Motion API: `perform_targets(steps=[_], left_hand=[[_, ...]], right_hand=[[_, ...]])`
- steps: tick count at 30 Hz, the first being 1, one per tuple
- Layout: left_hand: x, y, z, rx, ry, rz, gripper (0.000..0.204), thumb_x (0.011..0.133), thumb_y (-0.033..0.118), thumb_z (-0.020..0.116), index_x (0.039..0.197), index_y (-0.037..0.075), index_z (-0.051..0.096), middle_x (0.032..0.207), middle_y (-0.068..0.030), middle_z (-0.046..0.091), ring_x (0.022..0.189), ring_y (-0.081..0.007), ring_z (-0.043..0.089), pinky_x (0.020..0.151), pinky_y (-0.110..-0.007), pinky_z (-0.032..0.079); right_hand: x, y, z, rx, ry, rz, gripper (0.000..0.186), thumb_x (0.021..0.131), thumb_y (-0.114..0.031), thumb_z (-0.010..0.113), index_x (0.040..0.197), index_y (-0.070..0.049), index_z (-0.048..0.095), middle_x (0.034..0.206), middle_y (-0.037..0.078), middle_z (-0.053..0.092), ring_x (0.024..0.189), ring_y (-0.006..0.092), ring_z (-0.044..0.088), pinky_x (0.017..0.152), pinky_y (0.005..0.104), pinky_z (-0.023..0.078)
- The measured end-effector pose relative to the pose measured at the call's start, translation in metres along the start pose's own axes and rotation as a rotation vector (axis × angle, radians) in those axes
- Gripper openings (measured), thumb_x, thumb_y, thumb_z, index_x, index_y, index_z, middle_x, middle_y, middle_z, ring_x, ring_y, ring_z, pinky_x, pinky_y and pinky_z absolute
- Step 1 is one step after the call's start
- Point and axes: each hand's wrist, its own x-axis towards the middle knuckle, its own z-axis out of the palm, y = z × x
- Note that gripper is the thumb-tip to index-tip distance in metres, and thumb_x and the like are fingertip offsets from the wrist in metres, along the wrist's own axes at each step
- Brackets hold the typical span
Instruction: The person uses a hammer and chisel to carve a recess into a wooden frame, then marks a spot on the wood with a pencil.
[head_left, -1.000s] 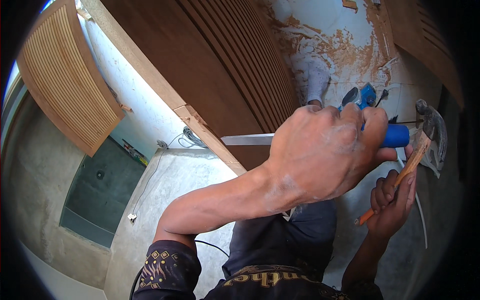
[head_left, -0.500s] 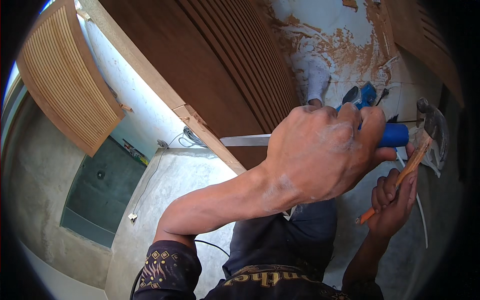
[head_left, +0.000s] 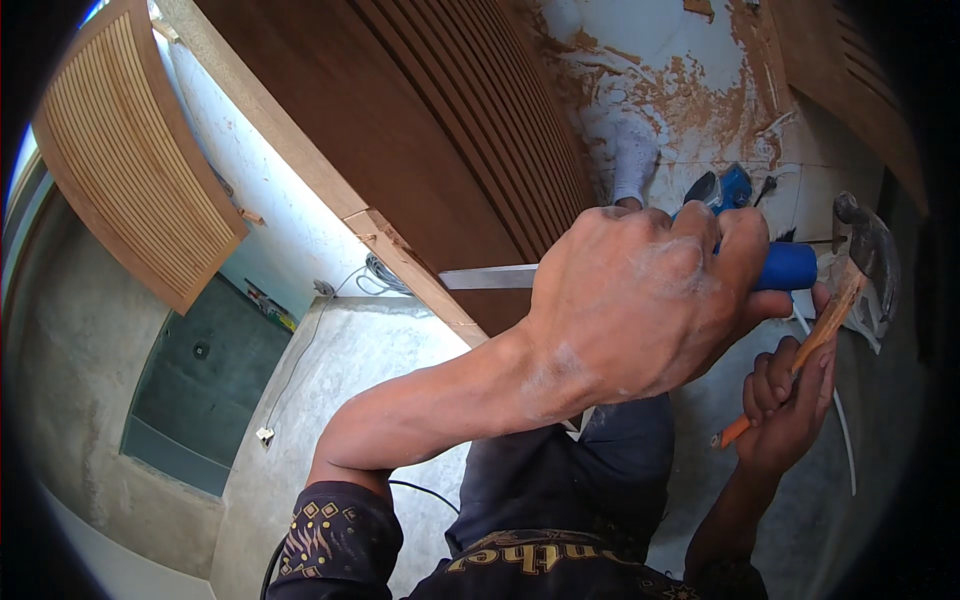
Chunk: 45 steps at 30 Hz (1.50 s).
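Grey concrete floor point(head_left: 330, 375) near left, wood shavings point(head_left: 690, 110) strewn far right; between them a brown slatted door point(head_left: 400, 130) slants across, its pale edge point(head_left: 310, 165) facing left. Our left hand point(head_left: 640, 305) is closed round the blue handle of a chisel point(head_left: 790, 267), blade pointing left, tip at the door's edge, between two lines crossing it; whether it bites or only rests there, we cannot tell. Our right hand point(head_left: 785, 405) is wrapped round the orange shaft of a hammer point(head_left: 828, 315), head just right of the chisel's butt. Our judgement: seat the tip inside those lines, hold the blade steady, and tap the butt squarely and lightly; a slanted blow could glance onto the left knuckles or split the grain.
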Motion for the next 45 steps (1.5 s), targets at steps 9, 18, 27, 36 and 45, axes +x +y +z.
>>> perform_targets(steps=[9,18,27,36,45], left_hand=[[0.0,0.002,-0.002,0.011,0.003,-0.003,0.05,0.104,0.053,0.056,0.096,0.003,0.054,0.07,-0.0145,0.064,0.052,-0.03,0.068,0.043,-0.04,0.053],[0.0,0.002,0.0,0.029,0.017,-0.003,0.051,0.104,0.053,0.055,0.096,0.003,0.054,0.069,-0.0131,0.064,0.052,-0.0287,0.068,0.041,-0.04,0.053],[0.0,0.002,0.002,0.021,0.048,0.005,0.05,0.103,0.053,0.056,0.095,0.003,0.055,0.069,-0.0129,0.064,0.052,-0.0288,0.068,0.041,-0.04,0.053],[0.0,0.001,0.001,0.03,0.045,0.014,0.05,0.103,0.052,0.057,0.094,0.004,0.054,0.068,-0.0122,0.063,0.051,-0.0285,0.067,0.041,-0.04,0.052],[-0.003,0.001,0.002,0.009,0.113,0.053,0.05,0.102,0.053,0.057,0.095,0.004,0.056,0.067,-0.0108,0.063,0.05,-0.0275,0.067,0.041,-0.04,0.052]], right_hand=[[0.002,-0.001,-0.001,0.005,-0.001,-0.002,0.068,0.113,-0.044,0.04,0.16,0.003,0.026,0.062,-0.005,0.036,0.044,-0.0016,0.025,0.037,0.0169,0.021],[0.002,-0.001,-0.001,0.033,-0.012,-0.012,0.067,0.113,-0.044,0.04,0.16,0.002,0.027,0.062,-0.005,0.035,0.045,-0.0017,0.025,0.037,0.0167,0.021],[0.0,-0.003,0.0,0.031,-0.011,-0.022,0.063,0.114,-0.042,0.039,0.162,-0.002,0.028,0.064,-0.007,0.033,0.046,-0.0025,0.024,0.038,0.0147,0.02],[-0.003,-0.01,0.001,0.015,0.006,-0.031,0.07,0.113,-0.046,0.041,0.16,0.003,0.025,0.061,-0.005,0.035,0.044,-0.0012,0.026,0.037,0.0173,0.021],[-0.034,-0.002,-0.02,-0.069,-0.118,-0.04,0.085,0.107,-0.054,0.053,0.16,0.005,0.022,0.062,-0.006,0.034,0.045,-0.0004,0.025,0.038,0.0184,0.02]])
